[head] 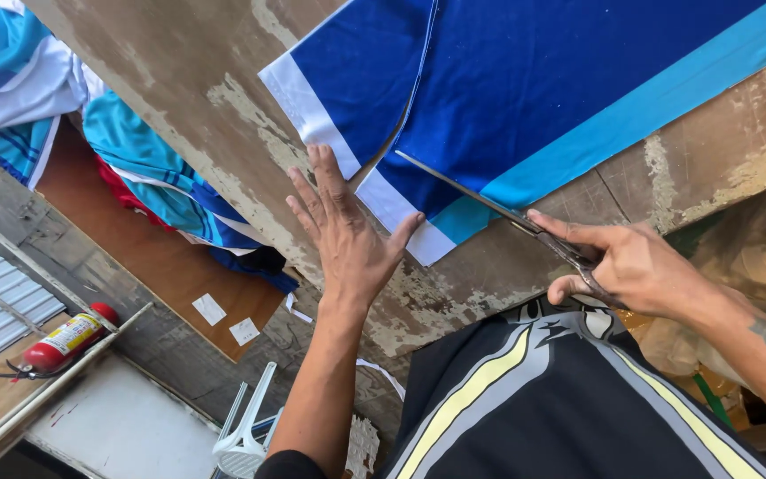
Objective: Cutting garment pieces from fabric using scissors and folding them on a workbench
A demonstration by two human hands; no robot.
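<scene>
Head view, my left hand: my left hand lies open and flat, fingers spread, pressing on the worn table with the fingertips just at the near edge of the blue fabric; it grips nothing.
Head view, my right hand: my right hand is closed around the handles of the scissors, forefinger laid along the shank.
Scissors: the long blades point up and to the left, the tip reaching the spot where the white band of the cloth parts.
Fabric: dark blue cloth with a white band on its near end and a light blue stripe along one side, spread flat on the table just beyond both my hands.
Cut so far: a slit runs from the near edge up through the blue, so the cloth lies in two flaps; I judge the cut well begun, though its far end is out of frame and I cannot tell how much is left.
Surroundings: a heap of blue, white and red garments lies on a lower brown board to the left, well apart; a red fire extinguisher and a white plastic chair stand further down.
</scene>
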